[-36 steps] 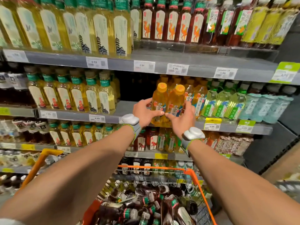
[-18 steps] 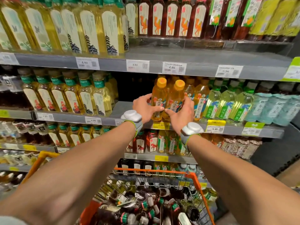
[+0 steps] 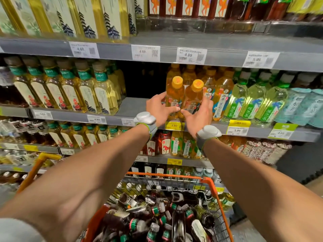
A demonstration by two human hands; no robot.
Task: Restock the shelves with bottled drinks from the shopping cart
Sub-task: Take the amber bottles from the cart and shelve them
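Two orange-capped bottles of amber tea stand side by side at the front edge of the middle shelf (image 3: 132,106). My left hand (image 3: 160,108) grips the left bottle (image 3: 174,95), thumb across its label. My right hand (image 3: 199,113) grips the right bottle (image 3: 194,97) from the right side. My thumbs nearly meet in front of the labels. Below me the orange-framed shopping cart (image 3: 212,187) is full of dark bottles with green and white caps, lying in a heap.
More amber bottles stand behind the pair, and green-label bottles (image 3: 251,102) stand to their right. Pale yellow bottles (image 3: 97,95) fill the shelf's left part, with a dark gap (image 3: 143,81) between. Price tags line the shelf edges. Full shelves lie above and below.
Both hands stay on the two orange-capped bottles at the shelf edge. The view has moved closer to the shelf and tipped slightly down; the bottles now sit upright on the shelf.
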